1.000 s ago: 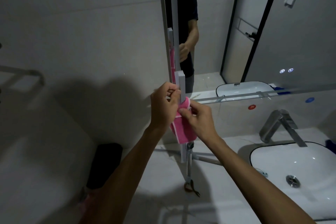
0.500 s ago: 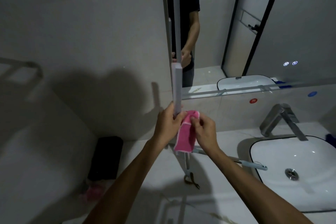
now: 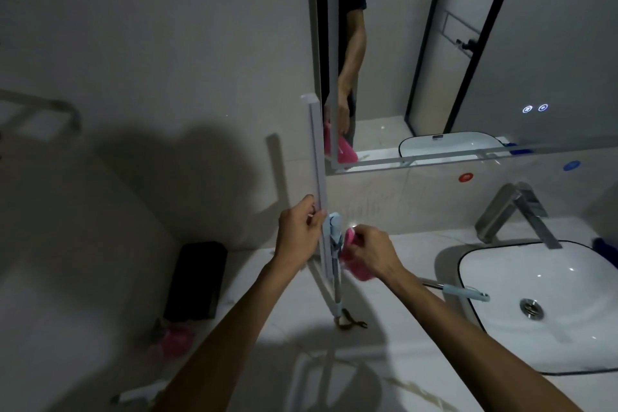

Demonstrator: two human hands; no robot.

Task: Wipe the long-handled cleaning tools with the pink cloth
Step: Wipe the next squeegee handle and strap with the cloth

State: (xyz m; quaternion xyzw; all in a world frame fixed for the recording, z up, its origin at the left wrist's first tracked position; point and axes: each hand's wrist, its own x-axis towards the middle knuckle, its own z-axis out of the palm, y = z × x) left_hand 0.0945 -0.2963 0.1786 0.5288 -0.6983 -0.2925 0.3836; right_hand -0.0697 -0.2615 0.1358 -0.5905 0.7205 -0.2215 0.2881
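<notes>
1. Two hands work over the counter [image 3: 384, 361].
2. Left hand [image 3: 298, 231] grips the long white tool [image 3: 317, 184], which stands upright by the mirror [image 3: 501, 53].
3. Right hand [image 3: 371, 252] squeezes the pink cloth [image 3: 351, 237] against the tool's blue joint [image 3: 335, 231].

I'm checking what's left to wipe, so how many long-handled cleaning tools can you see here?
2. One tool stands upright on the counter, gripped by the left hand. The second lies on the counter beside the sink, partly hidden behind the right forearm. Others may be out of view.
</notes>
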